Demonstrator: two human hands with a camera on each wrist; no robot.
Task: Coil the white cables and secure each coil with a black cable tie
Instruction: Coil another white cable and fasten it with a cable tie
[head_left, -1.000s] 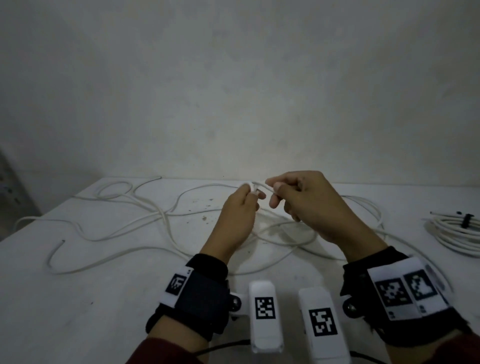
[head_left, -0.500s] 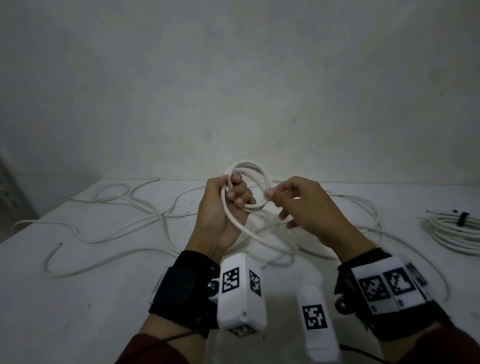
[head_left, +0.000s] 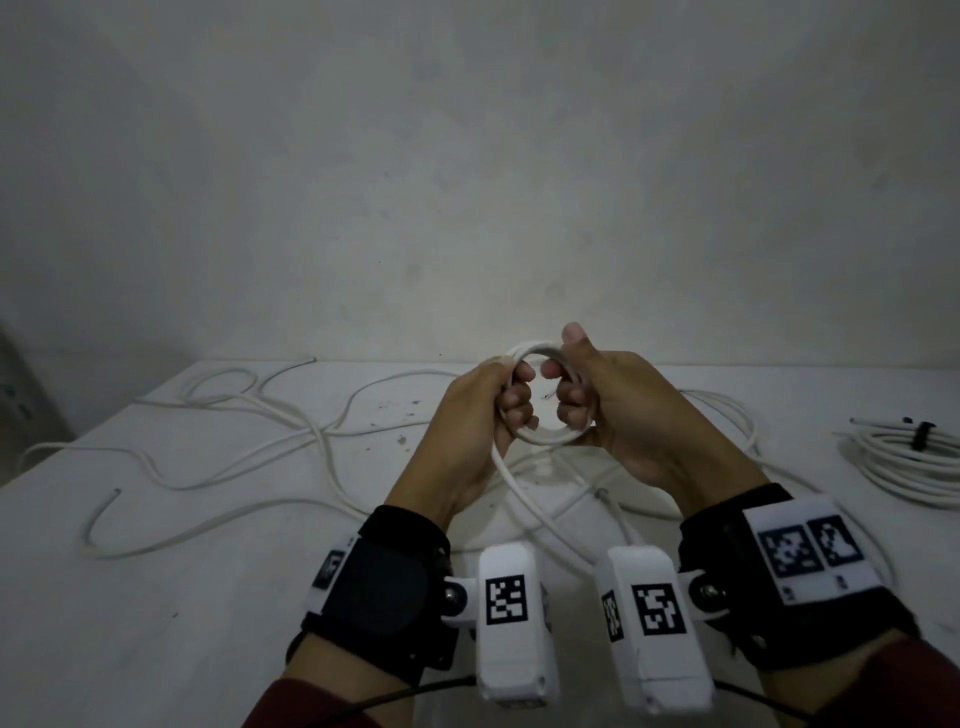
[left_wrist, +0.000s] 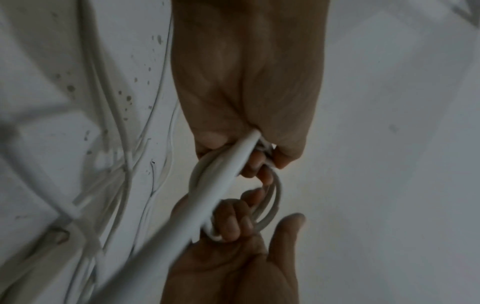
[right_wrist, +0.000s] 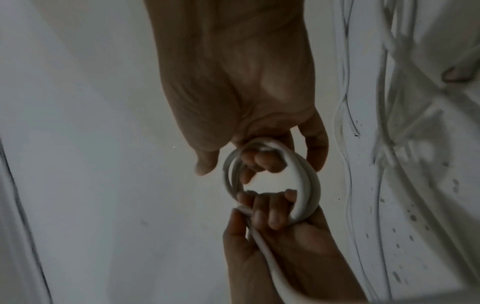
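Both hands have closed in on the loops since half a second ago, when only the left gripped them and the right pinched a strand beside it; a second ago the two hands merely pinched a single stretch of cable, with no loop yet formed.

Now the small coil of white round plastic-sheathed cable (head_left: 540, 439) is held above the white tabletop (head_left: 156, 597), caught from both sides. The left hand (head_left: 475, 415) has its fingers curled through the ring from the left; the right hand (head_left: 618, 410) has its fingers curled through from the right, thumb raised above the coil. In the right wrist view the coil (right_wrist: 272, 181) shows as a few turns lying side by side, fingers hooked inside it at either end.

From the left hand the uncoiled tail of the white cable (head_left: 519, 493) drops to the tabletop and runs on into loose, sprawling loops across it. At the far right lies a finished white cable bundle (head_left: 914, 457), bound by a black cable tie (head_left: 920, 435).

The cable looks light, smooth and springy; the turns will likely try to spring open, so it is best gripped across all turns at once, with fresh cable fed in by the free hand.
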